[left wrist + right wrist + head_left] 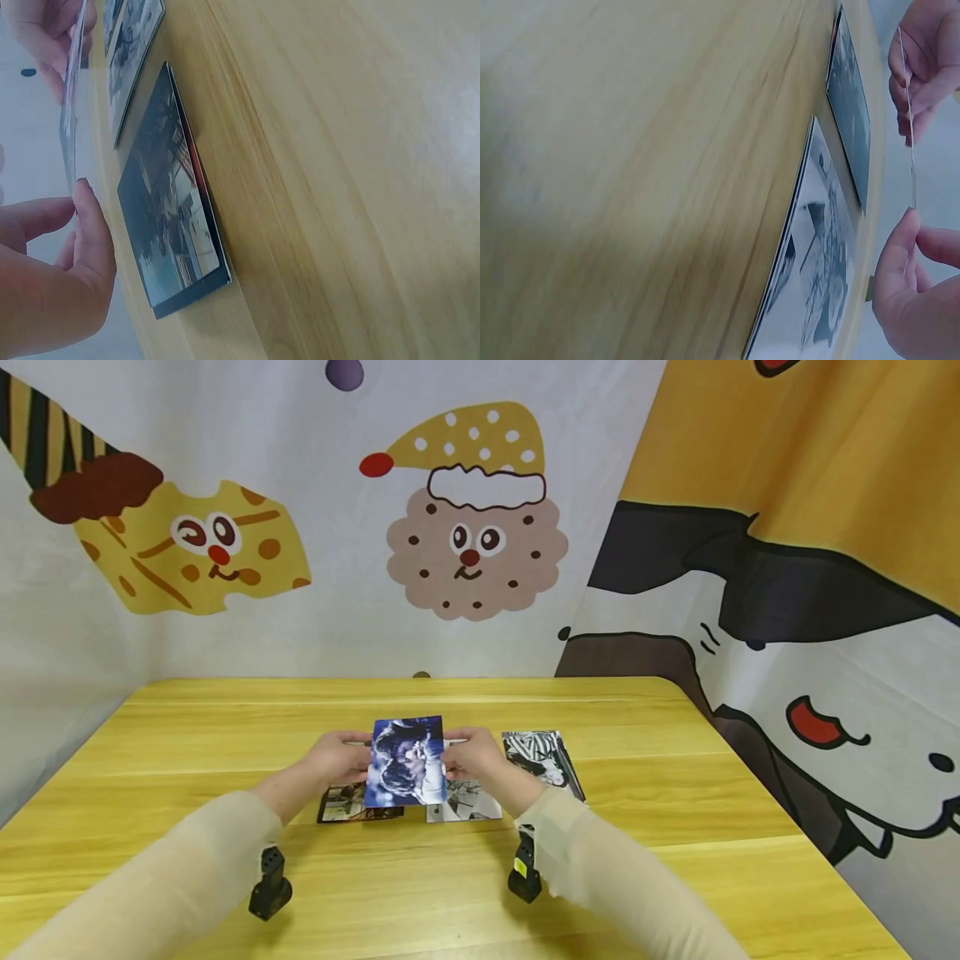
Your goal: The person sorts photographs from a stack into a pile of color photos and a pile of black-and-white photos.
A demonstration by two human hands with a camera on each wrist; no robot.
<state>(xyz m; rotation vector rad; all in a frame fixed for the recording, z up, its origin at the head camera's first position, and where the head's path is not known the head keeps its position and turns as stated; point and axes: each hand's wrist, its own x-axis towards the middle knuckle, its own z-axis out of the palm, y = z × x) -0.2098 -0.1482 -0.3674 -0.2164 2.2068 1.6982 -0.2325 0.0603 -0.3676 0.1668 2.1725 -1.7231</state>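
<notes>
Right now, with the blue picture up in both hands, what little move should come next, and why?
Perhaps lower the blue picture gently toward the table. The left hand and right hand hold its opposite edges, so it should come down evenly, and it is up in the air, apart from the left pile and middle pile. I can't tell which pile suits it.

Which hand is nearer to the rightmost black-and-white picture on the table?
The right hand: its grip is on the right edge of the blue photo, just left of the rightmost picture. The left hand has its grip on the opposite edge, farther away.
</notes>
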